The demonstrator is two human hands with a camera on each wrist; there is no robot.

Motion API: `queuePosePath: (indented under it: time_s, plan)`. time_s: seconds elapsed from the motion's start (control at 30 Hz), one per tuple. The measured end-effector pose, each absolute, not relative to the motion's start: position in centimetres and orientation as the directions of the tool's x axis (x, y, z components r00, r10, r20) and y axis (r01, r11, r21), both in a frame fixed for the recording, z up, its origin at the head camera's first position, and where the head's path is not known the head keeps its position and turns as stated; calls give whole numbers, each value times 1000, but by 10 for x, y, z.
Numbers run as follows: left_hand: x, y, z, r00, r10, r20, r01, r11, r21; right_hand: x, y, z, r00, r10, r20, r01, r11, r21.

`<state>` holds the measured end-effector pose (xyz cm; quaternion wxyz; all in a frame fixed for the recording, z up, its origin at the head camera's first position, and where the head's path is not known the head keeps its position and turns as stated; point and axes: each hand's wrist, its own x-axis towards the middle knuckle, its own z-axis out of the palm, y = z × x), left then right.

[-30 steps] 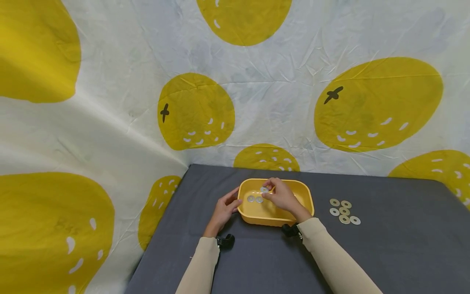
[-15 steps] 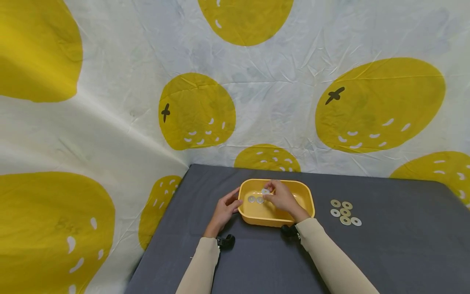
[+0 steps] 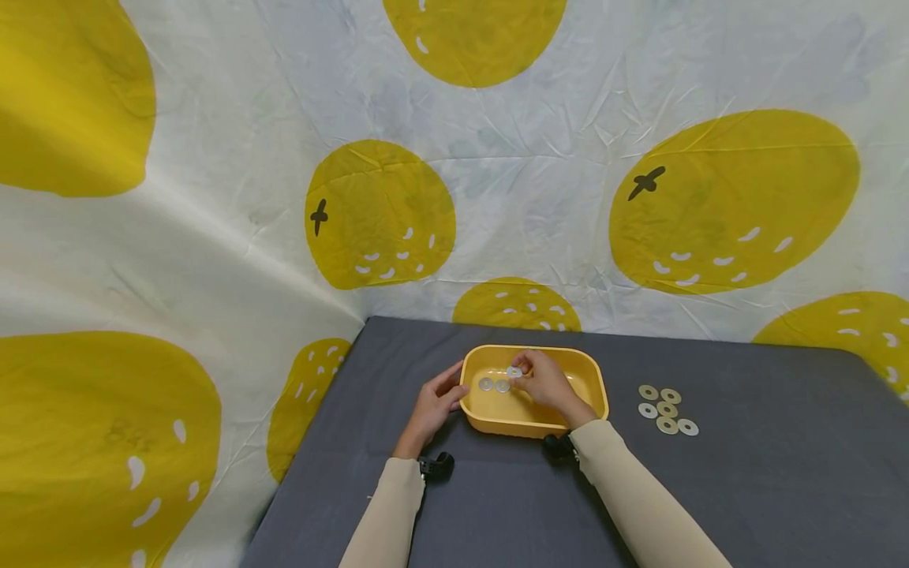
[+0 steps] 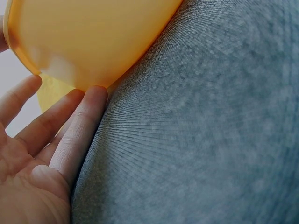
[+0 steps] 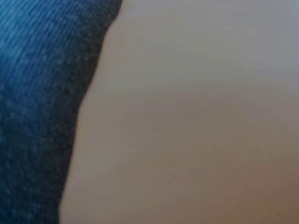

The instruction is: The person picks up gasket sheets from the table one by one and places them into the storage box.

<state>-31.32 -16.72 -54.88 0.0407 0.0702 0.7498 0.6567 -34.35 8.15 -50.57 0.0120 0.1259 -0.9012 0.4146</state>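
A yellow rectangular plastic tub (image 3: 495, 427) stands on the dark cloth. My left hand (image 3: 432, 404) holds its left end, thumb over the rim and fingers against the outer wall. In the left wrist view, the fingertips (image 4: 96, 95) meet the lower wall of the tub (image 4: 93, 37). My right hand (image 3: 548, 383) reaches inside and pinches a flat metal washer (image 3: 514, 372) between thumb and fingers. Two silver washers (image 3: 486, 384) lie side by side on the tub floor, left of that hand. Blurred skin fills most of the right wrist view.
To the right of the tub, several washers (image 3: 667, 409) lie grouped on the dark tablecloth (image 3: 781, 473), some brassy and some silver. A white curtain with yellow fruit prints (image 3: 533, 221) hangs behind and to the left of the table.
The right hand and its washer have lowered very slightly within the tub. The left hand keeps its hold, and the other washers stay where they were.
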Motion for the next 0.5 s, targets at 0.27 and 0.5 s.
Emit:
queuePosePath:
  time_s: [0.27, 0.5]
  plan:
    - [-314, -167, -548, -987, 158, 20, 39, 116, 993, -342, 82, -506, -979, -188, 72, -178, 639, -748]
    - [-312, -167, -546, -987, 161, 16, 35, 110, 993, -344, 82, -506, -982, -184, 40, -154, 660, -735]
